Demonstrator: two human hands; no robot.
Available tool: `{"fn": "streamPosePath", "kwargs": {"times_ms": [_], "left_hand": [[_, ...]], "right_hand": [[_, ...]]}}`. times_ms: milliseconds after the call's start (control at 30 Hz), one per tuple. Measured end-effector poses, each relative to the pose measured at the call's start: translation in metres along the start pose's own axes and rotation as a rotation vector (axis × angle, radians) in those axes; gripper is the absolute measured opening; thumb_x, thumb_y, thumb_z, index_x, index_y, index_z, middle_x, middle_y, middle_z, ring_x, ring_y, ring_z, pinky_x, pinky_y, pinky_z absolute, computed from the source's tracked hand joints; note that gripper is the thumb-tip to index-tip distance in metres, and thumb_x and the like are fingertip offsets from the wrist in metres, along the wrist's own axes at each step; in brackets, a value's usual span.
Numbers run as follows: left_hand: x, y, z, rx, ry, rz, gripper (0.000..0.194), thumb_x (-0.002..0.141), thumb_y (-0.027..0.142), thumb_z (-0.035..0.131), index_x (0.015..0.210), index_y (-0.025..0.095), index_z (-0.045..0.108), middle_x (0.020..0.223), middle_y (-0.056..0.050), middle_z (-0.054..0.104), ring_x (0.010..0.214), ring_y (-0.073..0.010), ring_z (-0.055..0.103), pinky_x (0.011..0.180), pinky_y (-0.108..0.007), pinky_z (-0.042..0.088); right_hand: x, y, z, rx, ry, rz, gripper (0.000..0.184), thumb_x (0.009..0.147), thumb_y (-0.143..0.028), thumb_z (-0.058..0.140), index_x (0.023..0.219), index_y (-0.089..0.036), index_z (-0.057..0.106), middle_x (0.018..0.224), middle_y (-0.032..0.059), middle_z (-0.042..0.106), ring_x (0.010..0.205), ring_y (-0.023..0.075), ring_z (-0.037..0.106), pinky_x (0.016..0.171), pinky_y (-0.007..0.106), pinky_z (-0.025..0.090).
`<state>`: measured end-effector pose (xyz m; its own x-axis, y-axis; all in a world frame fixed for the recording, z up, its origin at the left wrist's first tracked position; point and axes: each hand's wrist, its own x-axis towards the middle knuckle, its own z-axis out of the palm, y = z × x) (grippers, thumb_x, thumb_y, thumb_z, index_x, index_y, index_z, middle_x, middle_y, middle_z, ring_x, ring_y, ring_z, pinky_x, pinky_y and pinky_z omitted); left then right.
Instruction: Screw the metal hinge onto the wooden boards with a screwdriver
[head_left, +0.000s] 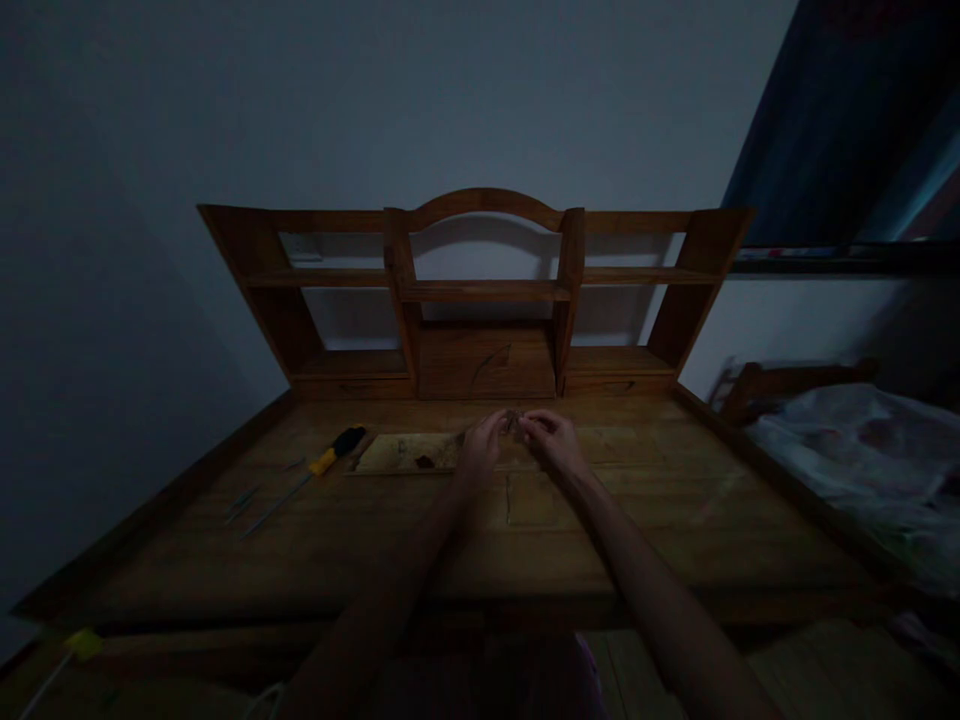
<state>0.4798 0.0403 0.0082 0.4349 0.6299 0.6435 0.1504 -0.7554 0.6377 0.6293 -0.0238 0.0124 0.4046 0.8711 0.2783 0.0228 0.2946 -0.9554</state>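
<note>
A pale wall (pixel 480 100) fills the background, dim throughout. Taking the hands as the centre of a clock, the wooden desk (pixel 735 540) spreads around them, and its shelf unit (pixel 491 290) stands at twelve o'clock. A dark curtain (pixel 817 140) hangs at two; crumpled translucent plastic (pixel 862 440) lies at three, beyond the desk's edge.

A screwdriver (pixel 324 460) with a yellow-and-black handle lies towards nine o'clock, its shaft pointing to eight. Nearer, also at nine, a pale, dark-stained strip (pixel 394 452) runs up to the left hand.

The left hand (pixel 480 445) and right hand (pixel 553 440) nearly meet — fingertips bent inward, both pinching one small dark piece (pixel 513 421) at the clock's very centre, just above the desk (too dim to tell what it is). At six o'clock there is a faint rectangular outline (pixel 530 500); a slim greenish item (pixel 241 502) — smaller still — lies between eight and nine.
</note>
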Motion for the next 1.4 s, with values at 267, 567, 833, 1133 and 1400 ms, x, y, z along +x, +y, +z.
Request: {"fn": "streamPosePath", "kwargs": {"times_ms": [267, 567, 833, 1133, 1400], "left_hand": [[0.0, 0.003, 0.0, 0.044, -0.13, 0.002, 0.035, 0.099, 0.023, 0.034, 0.121, 0.018, 0.061, 0.106, -0.009, 0.063, 0.098, -0.0195, 0.06, 0.089, -0.033, 0.049], [-0.003, 0.008, -0.001, -0.007, -0.183, -0.009, 0.039, 0.102, 0.031, 0.031, 0.13, 0.021, 0.056, 0.111, -0.008, 0.061, 0.105, -0.0196, 0.059, 0.094, -0.033, 0.047], [-0.003, 0.009, 0.0, 0.023, -0.143, -0.059, 0.039, 0.101, 0.035, 0.036, 0.131, 0.022, 0.056, 0.128, -0.008, 0.059, 0.122, -0.0206, 0.054, 0.106, -0.037, 0.042], [0.0, 0.01, -0.001, 0.064, -0.024, -0.012, 0.025, 0.097, 0.032, 0.048, 0.108, 0.019, 0.067, 0.106, -0.007, 0.067, 0.098, -0.0187, 0.064, 0.09, -0.032, 0.051], [0.0, 0.021, -0.006, 0.044, -0.118, 0.012, 0.029, 0.099, 0.03, 0.043, 0.101, 0.019, 0.069, 0.099, -0.007, 0.069, 0.095, -0.0191, 0.065, 0.089, -0.032, 0.051]], "right_hand": [[0.0, 0.004, 0.001, 0.01, -0.092, -0.023, 0.033, 0.067, -0.05, 0.077, 0.083, -0.022, 0.068, 0.064, -0.0011, 0.064, 0.055, 0.0131, 0.056, 0.052, 0.025, 0.042], [0.002, 0.006, 0.001, 0.014, -0.099, -0.043, 0.033, 0.068, -0.05, 0.076, 0.083, -0.022, 0.068, 0.068, 0.0001, 0.066, 0.06, 0.0144, 0.059, 0.057, 0.026, 0.046], [0.002, 0.005, 0.0, 0.007, -0.041, -0.044, 0.039, 0.066, -0.055, 0.075, 0.083, -0.021, 0.068, 0.067, 0.0008, 0.066, 0.057, 0.0146, 0.058, 0.053, 0.026, 0.045], [0.005, 0.009, -0.003, -0.07, 0.065, -0.102, 0.039, 0.068, -0.056, 0.073, 0.082, -0.02, 0.069, 0.063, 0.0004, 0.063, 0.053, 0.0142, 0.054, 0.049, 0.026, 0.041], [0.005, 0.005, -0.006, -0.223, 0.134, -0.245, 0.033, 0.076, -0.051, 0.068, 0.084, -0.019, 0.071, 0.08, 0.0053, 0.069, 0.073, 0.0187, 0.062, 0.068, 0.031, 0.048]]}}
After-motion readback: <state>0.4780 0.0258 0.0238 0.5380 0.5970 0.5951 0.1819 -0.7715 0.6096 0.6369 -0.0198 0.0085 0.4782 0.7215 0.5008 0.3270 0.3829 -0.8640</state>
